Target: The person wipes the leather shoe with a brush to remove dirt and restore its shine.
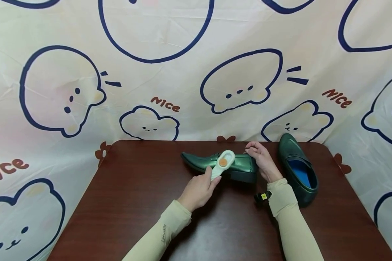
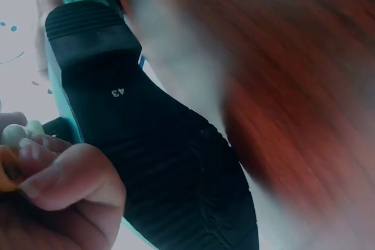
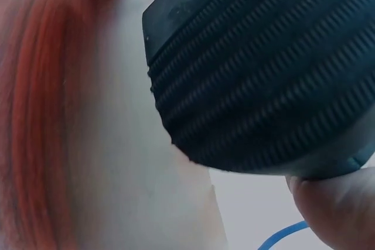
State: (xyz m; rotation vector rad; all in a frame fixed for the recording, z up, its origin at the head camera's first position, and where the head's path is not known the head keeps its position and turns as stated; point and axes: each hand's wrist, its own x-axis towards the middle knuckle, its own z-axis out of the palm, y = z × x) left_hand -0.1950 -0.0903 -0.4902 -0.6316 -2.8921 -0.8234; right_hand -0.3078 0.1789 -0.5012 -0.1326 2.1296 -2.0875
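Observation:
A shiny green dress shoe [image 1: 243, 165] is held over the brown table, its toe to the left and heel to the right. My right hand [image 1: 264, 163] grips it at the heel end; the thumb [image 3: 340, 203] presses beside the heel in the right wrist view. My left hand [image 1: 197, 188] holds a white handled tool [image 1: 217, 171] with a round orange spot, its oval head overlapping the shoe's side. In the left wrist view the black sole [image 2: 135, 109], marked 43, shows beyond the left fingers. The shoe's opening is hidden.
The other green shoe [image 1: 290, 148], a loafer with blue lining, stands on the table [image 1: 134, 203] right of my right hand. A small black and yellow device [image 1: 262, 196] sits at my right wrist. A patterned cloth [image 1: 189, 79] hangs behind the table's back edge.

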